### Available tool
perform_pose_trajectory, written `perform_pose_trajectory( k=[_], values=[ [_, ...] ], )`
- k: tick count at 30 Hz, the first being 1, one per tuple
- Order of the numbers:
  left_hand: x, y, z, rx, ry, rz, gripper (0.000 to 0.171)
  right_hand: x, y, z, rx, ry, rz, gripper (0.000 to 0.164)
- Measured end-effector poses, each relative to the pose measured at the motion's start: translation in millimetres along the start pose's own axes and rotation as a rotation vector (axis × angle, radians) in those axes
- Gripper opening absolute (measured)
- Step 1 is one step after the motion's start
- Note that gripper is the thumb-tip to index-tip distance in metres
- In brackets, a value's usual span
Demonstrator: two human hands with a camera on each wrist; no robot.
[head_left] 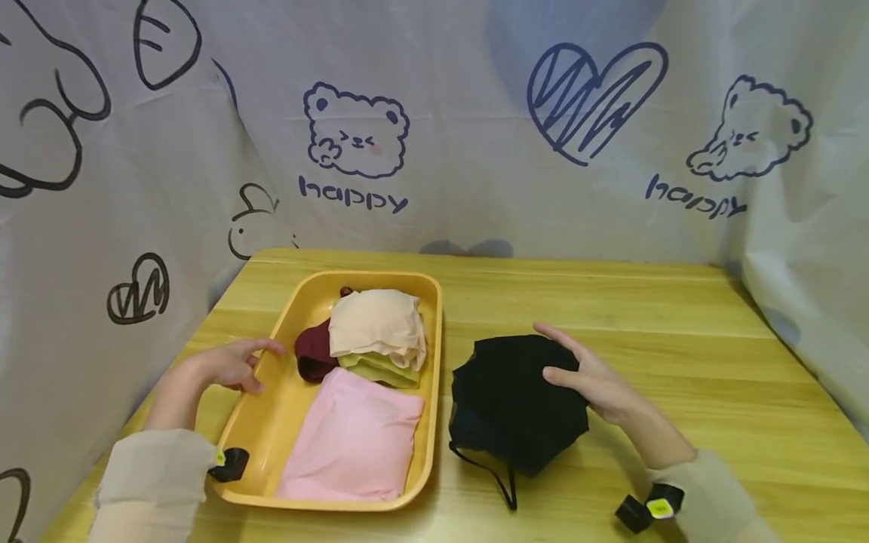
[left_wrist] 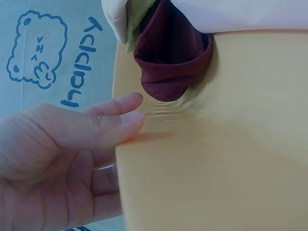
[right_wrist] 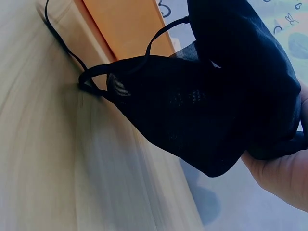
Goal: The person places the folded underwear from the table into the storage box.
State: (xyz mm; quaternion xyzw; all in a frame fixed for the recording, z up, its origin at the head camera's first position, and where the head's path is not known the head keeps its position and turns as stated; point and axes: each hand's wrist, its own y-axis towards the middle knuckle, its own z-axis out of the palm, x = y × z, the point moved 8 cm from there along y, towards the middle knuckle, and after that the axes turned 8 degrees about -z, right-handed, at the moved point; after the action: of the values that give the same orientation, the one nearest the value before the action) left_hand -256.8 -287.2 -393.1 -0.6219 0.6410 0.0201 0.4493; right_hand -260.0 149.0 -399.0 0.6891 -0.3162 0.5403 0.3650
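Note:
A yellow plastic tray point(head_left: 271, 430) stands on the table, and my left hand point(head_left: 231, 366) grips its left rim. In the left wrist view the thumb lies over the rim and other fingers are outside the wall. My right hand point(head_left: 604, 385) holds a folded black garment point(head_left: 516, 400) with thin straps, right of the tray. The thumb lies on the cloth; the fingers behind it are mostly hidden. One strap point(right_wrist: 62, 41) hangs loose in the right wrist view. Inside the tray lie a folded pink cloth point(head_left: 356, 437), a cream cloth point(head_left: 376, 324), a green one point(head_left: 383, 369) and a maroon one point(head_left: 314, 353).
The wooden table point(head_left: 720, 362) extends right of the black garment and behind the tray. White sheeting point(head_left: 462, 151) with drawn bears and hearts hangs along the back and sides. A small dark brown item point(head_left: 347, 291) peeks out behind the cream cloth.

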Motion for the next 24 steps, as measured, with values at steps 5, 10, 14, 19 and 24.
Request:
perform_pose_trajectory(
  k=[5, 10, 14, 19, 24],
  values=[
    [-1.0, -1.0, -0.5, -0.001, -0.007, 0.007, 0.062, -1, 8, 12, 0.034, 0.078, -0.004, 0.066],
    [0.6, -0.4, -0.4, -0.005, -0.003, 0.000, 0.061, -4, 12, 25, 0.070, 0.243, 0.004, 0.064],
    [0.2, -0.5, -0.1, -0.007, 0.004, -0.002, 0.061, -5, 16, 32, 0.069, 0.275, 0.008, 0.064],
    [0.8, 0.2, 0.2, -0.012, 0.006, -0.003, 0.061, -7, 23, 40, 0.059, 0.230, 0.026, 0.067],
    [0.6, 0.6, -0.2, -0.009, 0.011, -0.001, 0.061, -6, 30, 53, 0.065, 0.219, 0.045, 0.069]
  ],
)
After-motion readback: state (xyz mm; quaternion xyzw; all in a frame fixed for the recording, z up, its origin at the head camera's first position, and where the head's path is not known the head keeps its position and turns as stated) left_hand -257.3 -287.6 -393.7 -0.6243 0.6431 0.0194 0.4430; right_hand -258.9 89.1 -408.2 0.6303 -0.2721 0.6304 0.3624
